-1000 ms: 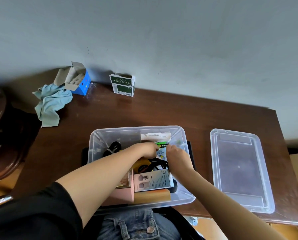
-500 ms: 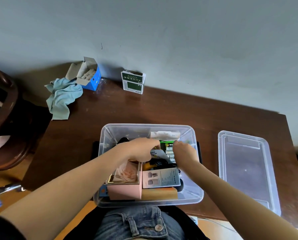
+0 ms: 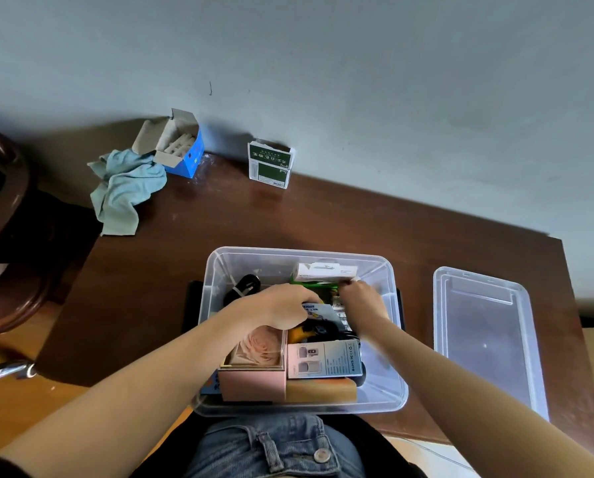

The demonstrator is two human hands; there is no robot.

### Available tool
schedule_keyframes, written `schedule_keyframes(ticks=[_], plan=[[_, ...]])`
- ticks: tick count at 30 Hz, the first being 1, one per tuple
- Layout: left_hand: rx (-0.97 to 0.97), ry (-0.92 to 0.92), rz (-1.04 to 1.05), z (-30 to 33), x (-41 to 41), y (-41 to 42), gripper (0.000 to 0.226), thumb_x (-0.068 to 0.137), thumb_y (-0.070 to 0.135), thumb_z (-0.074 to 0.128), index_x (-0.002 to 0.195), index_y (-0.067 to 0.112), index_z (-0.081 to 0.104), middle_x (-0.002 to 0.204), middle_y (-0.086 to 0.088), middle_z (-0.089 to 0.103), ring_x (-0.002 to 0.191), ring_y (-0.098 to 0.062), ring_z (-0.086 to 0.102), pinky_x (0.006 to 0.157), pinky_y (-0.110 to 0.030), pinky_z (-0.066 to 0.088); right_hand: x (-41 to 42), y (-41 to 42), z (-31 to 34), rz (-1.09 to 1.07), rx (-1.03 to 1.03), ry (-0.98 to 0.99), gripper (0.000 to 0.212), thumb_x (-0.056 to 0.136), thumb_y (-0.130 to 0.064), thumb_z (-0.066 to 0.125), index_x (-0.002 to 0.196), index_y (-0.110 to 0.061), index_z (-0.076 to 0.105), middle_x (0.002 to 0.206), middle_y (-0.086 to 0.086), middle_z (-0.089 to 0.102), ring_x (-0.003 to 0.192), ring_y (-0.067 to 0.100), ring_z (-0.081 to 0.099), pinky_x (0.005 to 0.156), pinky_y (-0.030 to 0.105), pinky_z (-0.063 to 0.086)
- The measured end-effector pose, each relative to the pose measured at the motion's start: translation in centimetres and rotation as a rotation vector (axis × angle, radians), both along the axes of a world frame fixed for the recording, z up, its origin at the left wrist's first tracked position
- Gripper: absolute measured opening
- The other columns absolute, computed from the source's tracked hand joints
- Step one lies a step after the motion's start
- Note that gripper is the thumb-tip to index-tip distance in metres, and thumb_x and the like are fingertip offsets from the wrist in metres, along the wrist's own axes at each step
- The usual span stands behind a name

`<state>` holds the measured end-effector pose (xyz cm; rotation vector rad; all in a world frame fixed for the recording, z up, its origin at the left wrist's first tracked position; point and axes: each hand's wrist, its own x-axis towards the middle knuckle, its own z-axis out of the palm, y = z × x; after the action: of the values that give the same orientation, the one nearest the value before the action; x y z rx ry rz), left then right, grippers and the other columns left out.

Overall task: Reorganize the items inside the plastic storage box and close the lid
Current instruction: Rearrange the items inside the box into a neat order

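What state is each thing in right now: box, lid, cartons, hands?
Clear plastic storage box: open, holding items.
Clear plastic lid: off, flat on the brown wooden table to the box's right.
Blue cardboard carton: flaps open.
Green-and-white carton: upright.
Left hand: inside box, fingers curled.
Right hand: inside box, among items.

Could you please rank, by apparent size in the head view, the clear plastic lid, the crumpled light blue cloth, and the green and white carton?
1. Clear plastic lid, largest.
2. Light blue cloth.
3. Green and white carton, smallest, though farthest from the camera.
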<state>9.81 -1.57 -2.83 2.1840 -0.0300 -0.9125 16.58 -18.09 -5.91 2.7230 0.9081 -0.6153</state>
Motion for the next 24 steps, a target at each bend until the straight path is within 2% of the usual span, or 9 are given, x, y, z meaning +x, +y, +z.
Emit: schedule_keyframes(ticks=[6,11,14,18,24], plan=[[-0.018,0.023,0.036,-0.10,-0.03,-0.02,0.031,0.089,0.006,0.041,0.096,0.027,0.063,0.088,-0.002,0.064,0.074,-0.018,0.055,0.059,-0.033,0.038,-0.16,0.05,0.12,0.027,0.006,-0.018,0.036,0.081,0.015,0.049,0.109,-0.006,0.057,0.106,0.013,0.058,0.100,0.028,0.056,0.079,0.036,0.050],[-0.015,0.045,0.055,-0.07,0.01,-0.11,0.030,0.087,0.004,0.040,0.097,0.019,0.064,0.091,-0.009,0.066,0.073,-0.018,0.053,0.060,-0.034,0.037,-0.03,0.09,-0.11,0.071,-0.038,-0.022,0.037,0.083,0.013,0.049,0.114,-0.006,0.056,0.112,0.011,0.058,0.108,0.027,0.052,0.082,0.036,0.052],[-0.017,0.057,0.063,0.01,-0.05,-0.09,0.031,0.088,0.004,0.040,0.100,0.017,0.065,0.095,-0.010,0.066,0.077,-0.021,0.057,0.062,-0.034,0.038,-0.11,0.13,-0.09,0.084,-0.052,-0.030,0.035,0.085,0.012,0.050,0.113,-0.007,0.057,0.113,0.010,0.057,0.104,0.026,0.055,0.077,0.035,0.051],[-0.021,0.068,0.072,0.22,-0.10,-0.14,0.030,0.089,0.007,0.040,0.103,0.020,0.065,0.095,-0.007,0.066,0.089,-0.025,0.062,0.064,-0.033,0.041,-0.20,0.14,0.06,0.081,-0.134,-0.067,0.032,0.086,0.011,0.047,0.110,-0.008,0.060,0.108,0.009,0.060,0.094,0.024,0.064,0.061,0.029,0.043],[-0.020,0.068,0.084,0.58,-0.17,-0.15,0.031,0.087,0.006,0.040,0.101,0.019,0.065,0.091,-0.008,0.065,0.077,-0.019,0.055,0.063,-0.033,0.038,-0.13,0.22,0.27,0.072,-0.215,-0.071,0.035,0.083,0.014,0.046,0.106,-0.007,0.063,0.103,0.010,0.065,0.093,0.025,0.066,0.062,0.029,0.040]])
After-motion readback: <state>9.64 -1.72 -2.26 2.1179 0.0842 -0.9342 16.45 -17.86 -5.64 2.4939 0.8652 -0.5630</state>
